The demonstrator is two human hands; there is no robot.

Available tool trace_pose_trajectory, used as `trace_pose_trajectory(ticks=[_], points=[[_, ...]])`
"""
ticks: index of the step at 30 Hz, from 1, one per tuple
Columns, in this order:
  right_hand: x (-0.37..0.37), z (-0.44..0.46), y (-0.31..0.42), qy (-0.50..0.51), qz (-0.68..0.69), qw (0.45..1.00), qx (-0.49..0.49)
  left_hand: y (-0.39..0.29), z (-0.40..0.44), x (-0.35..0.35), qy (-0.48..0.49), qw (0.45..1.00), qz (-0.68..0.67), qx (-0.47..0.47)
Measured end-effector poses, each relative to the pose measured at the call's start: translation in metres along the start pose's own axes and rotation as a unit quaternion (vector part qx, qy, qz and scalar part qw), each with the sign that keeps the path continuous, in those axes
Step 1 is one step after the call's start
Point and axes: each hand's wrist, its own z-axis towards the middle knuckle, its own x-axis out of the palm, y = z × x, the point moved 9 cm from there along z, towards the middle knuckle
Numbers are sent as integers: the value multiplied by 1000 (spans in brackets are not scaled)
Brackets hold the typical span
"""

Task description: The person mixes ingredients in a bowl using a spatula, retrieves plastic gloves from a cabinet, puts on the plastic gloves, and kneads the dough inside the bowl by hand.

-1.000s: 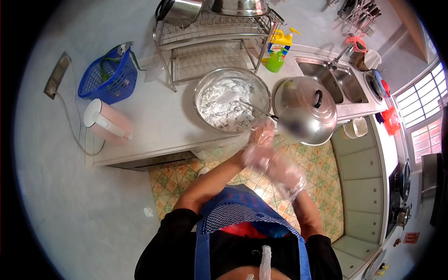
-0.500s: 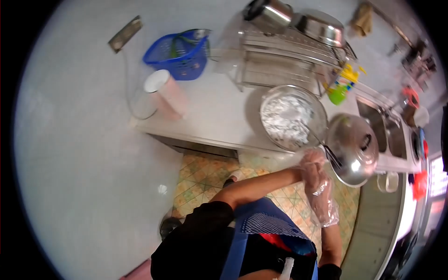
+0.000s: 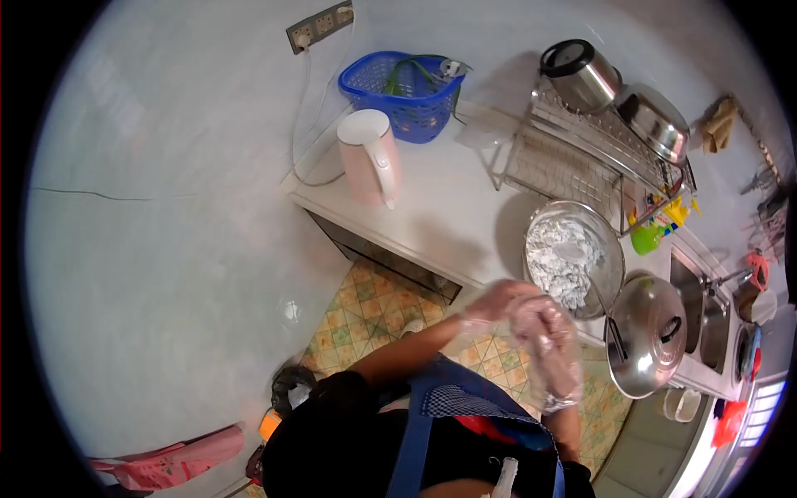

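Observation:
Both my hands wear clear plastic gloves and meet in front of the counter edge, just below the metal bowl. My left hand (image 3: 500,300) reaches in from the left and touches the right; its fingers are blurred and partly covered. My right hand (image 3: 550,344) is raised with fingers curled against the left hand, its loose glove bunched around the wrist. Whatever its fingers grip is hidden. The bowl (image 3: 615,282) holds white, lumpy flour (image 3: 564,259). A utensil with a black handle (image 3: 615,336) leans out over the bowl's near rim.
Right of the bowl lies a large metal lid (image 3: 643,353), near the sink (image 3: 687,286). A dish rack (image 3: 564,158) with metal pots stands behind. Further left are a pink kettle (image 3: 365,170) and a blue basket (image 3: 411,112). A green-and-yellow bottle (image 3: 647,239) stands by the rack.
The view has turned, so the counter things sit further right and lower. My hands have shifted left relative to the bowl, and the left hand has drawn back from its near rim.

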Motion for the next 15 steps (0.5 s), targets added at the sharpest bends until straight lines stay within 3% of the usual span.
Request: trace_pose_trajectory(ticks=[1,2,3,4,6,8,9,11,12,14,15], points=[[-5,6,-6,1,0,1000,-2,-1,-24,-36,-94,986,-67,-120],[-13,12,-16,-24,45,999,1,9,-38,-87,-172,975,-34,-134],[-20,17,-27,-49,90,995,6,10,-58,-137,-229,965,-55,-118],[-22,23,-40,-50,90,995,8,-8,-75,-173,-320,946,-20,-41],[-23,32,-78,-72,121,988,61,-24,-99,-233,-405,914,12,32],[-15,42,-96,-90,133,982,94,12,-91,-301,-405,886,-222,-31],[-11,45,-108,-106,147,976,125,15,-85,-323,-404,886,-224,-35],[-7,56,-127,-109,153,973,135,21,-61,-341,-312,903,-290,-59],[-5,62,-131,-121,141,974,131,10,-58,-338,-308,904,-291,-64],[-2,70,-136,-141,129,973,130,-37,-53,-319,-212,966,-140,59],[-1,74,-138,-148,131,972,128,-27,-51,-329,-208,966,-142,53]])
